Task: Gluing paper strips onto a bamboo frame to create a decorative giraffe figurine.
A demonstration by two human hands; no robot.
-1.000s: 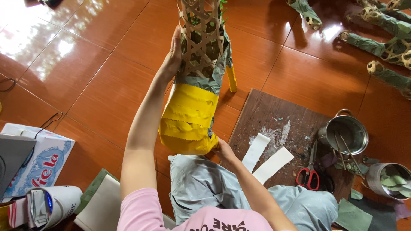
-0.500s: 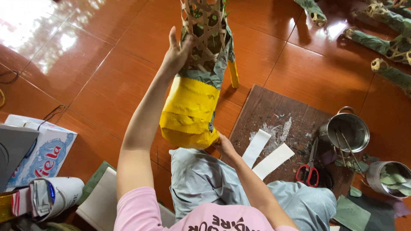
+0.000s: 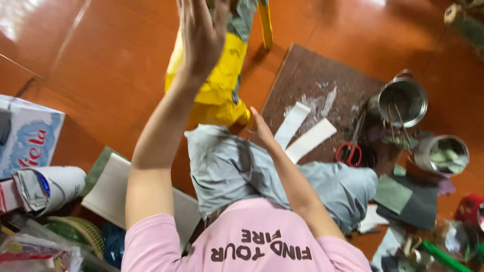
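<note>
Bare orange floor (image 3: 101, 65) lay open left of the yellow papered frame (image 3: 217, 85). To its right, the brown board (image 3: 312, 80) carried two white strips (image 3: 302, 133), with red scissors (image 3: 349, 151) and a steel pot (image 3: 403, 100) crowding its right edge. Boxes and rolled paper (image 3: 50, 186) blocked the floor's lower left.

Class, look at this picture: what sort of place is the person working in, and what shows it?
Probably a home craft space on a tiled floor: red-handled scissors, paper strips on a stained board, and metal pots.

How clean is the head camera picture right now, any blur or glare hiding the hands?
Head view: left hand is motion-blurred against the yellow paper-covered form; right hand at the form's base is sharper; soft window glare sits on the tiled floor top left; scissors and metal pot are reasonably clear.
</note>
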